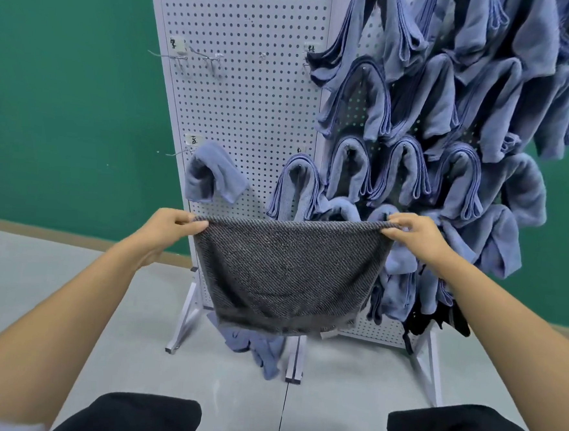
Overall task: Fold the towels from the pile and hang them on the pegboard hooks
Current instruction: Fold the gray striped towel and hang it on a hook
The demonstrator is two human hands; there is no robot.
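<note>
Head cam, fwd-down, close to pegboard

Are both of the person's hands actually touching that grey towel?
Touching. The head view shows the left hand and the right hand each pinching a top corner of the grey towel, which hangs between them.

Left pegboard panel: upper part bare, empty hooks jut out, open approach from the front. Lower row: one blue towel hung, a free hook just left of it. Right panel packed with hung towels, overlapping. Gray towel stretched between both hands screens the lower board. Floor at left open.
</note>
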